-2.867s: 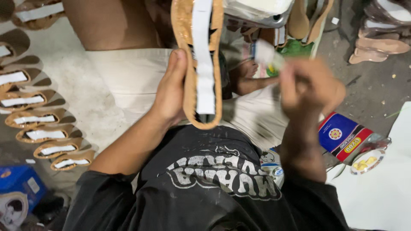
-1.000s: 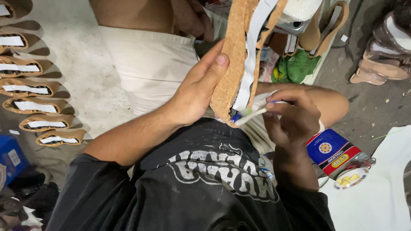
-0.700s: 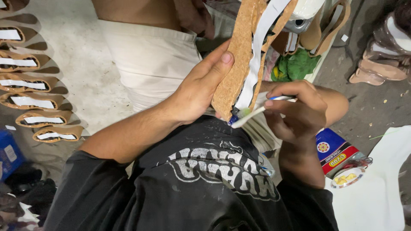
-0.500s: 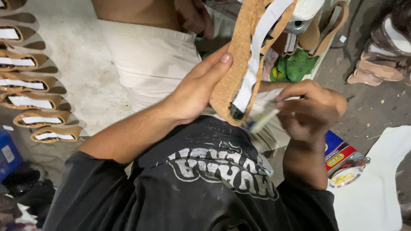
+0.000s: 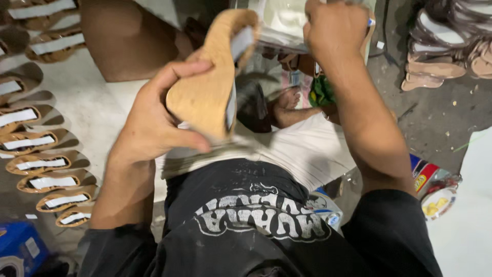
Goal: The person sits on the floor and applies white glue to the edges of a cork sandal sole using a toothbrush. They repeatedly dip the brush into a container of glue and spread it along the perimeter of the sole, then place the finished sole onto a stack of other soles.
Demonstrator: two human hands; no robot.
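Nearest, a blue package (image 5: 20, 251) lies at the near left, a red-and-blue tin (image 5: 424, 173) at the near right; the left hand (image 5: 154, 123) grips the cork sole (image 5: 210, 92), now tipped flat where it stood upright a moment ago; the right hand (image 5: 335, 28), which was brushing at its edge, has risen, fist closed, to the far pale container (image 5: 287, 18), likely reloading; finished soles (image 5: 41, 164) line the left.

the left hand (image 5: 154, 123) is raised before the chest, its grip closed, thumb forward and fingers curled behind. the right hand (image 5: 335, 25) is lifted higher, forearm stretched away, its grip a closed fist, knuckles up.
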